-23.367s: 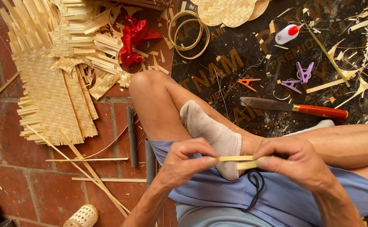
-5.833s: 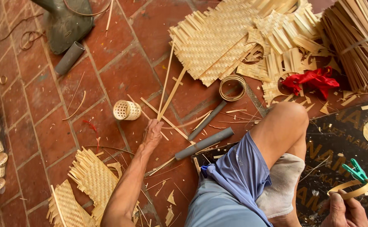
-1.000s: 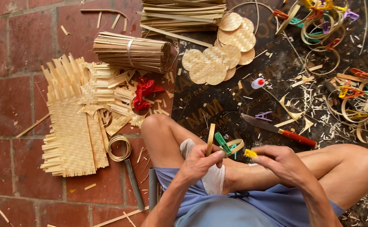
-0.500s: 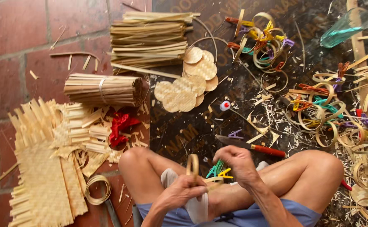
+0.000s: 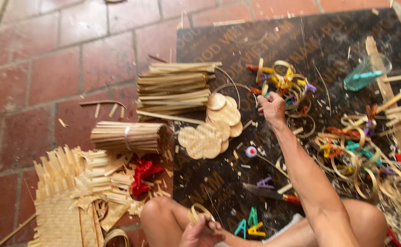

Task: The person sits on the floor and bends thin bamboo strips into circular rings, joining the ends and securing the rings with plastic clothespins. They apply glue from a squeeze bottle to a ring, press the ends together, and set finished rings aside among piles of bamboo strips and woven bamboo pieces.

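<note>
Woven mat (image 5: 61, 215): pale bamboo weave with loose splayed ends, lying on the red brick floor (image 5: 49, 68) at lower left; a small bamboo ring (image 5: 114, 235) lies just beside its lower edge
Tied bundle (image 5: 127, 136): short bamboo sticks bound with a pale band, lying on its side near the mat; a red ribbon scrap (image 5: 143, 174) lies just below it
Stacked strips (image 5: 175, 87): longer flat bamboo strips piled at the left edge of the dark board (image 5: 218, 41)
Woven discs (image 5: 212, 130): round pale pieces overlapping one another on the board, just right of the bundle
Left hand (image 5: 202, 231): low in the view above the bent knee; fingers curled together around a bent bamboo strip loop (image 5: 196, 211); the grip looks closed, though the frame edge cuts part of the hand off
Clips (image 5: 250, 224): green and yellow pegs lying just right of the left hand; a purple one (image 5: 265, 183) sits farther up
Knife (image 5: 273, 194): dark blade, red handle, lying on the board beside the forearm
Right hand (image 5: 271, 106): arm stretched out; fingers bunched down, touching the heap of loops; whether they pinch one I cannot tell
Loop heap (image 5: 287, 84): coiled bamboo rings with coloured clips on them, spreading across the board to the right edge
Clear cup (image 5: 367, 73): tipped on its side at upper right, with a teal thing inside
</note>
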Motion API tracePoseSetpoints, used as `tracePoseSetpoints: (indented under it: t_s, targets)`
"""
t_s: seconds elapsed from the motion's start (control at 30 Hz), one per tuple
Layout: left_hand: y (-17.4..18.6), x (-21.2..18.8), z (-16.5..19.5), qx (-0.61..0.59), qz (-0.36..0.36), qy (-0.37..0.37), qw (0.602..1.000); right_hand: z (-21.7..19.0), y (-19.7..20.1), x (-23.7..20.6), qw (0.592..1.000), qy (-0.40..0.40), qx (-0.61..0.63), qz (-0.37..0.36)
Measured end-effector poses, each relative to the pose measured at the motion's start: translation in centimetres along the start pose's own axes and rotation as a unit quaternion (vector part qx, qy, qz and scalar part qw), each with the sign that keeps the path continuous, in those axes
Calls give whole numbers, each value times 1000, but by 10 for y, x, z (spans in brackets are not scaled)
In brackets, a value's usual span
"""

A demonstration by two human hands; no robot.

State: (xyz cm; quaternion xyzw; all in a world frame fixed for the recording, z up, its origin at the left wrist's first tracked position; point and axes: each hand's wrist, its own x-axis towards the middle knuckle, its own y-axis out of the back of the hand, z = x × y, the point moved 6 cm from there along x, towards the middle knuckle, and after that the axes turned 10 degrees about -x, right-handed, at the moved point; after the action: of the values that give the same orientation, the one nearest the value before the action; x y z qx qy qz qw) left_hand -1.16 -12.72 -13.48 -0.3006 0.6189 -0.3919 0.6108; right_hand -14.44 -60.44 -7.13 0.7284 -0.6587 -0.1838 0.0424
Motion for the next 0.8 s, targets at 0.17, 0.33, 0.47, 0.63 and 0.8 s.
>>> tracePoseSetpoints:
  t_s: [0.17,0.33,0.47,0.63,0.8]
  targets:
    - [-3,12,18,28,17,-40,999,-17,-26,-10,985,14,143,-91]
    - [-69,17,28,109,28,-84,990,-3,0,-130,968,74,-66,-230]
    - [-124,47,18,254,41,-101,961,-12,12,-237,921,293,-73,-247]
    - [-140,59,-2,216,-12,-122,969,-6,11,-314,833,455,-232,-213]
    - [-117,13,-8,291,30,-128,948,40,40,-338,961,193,-70,-183]
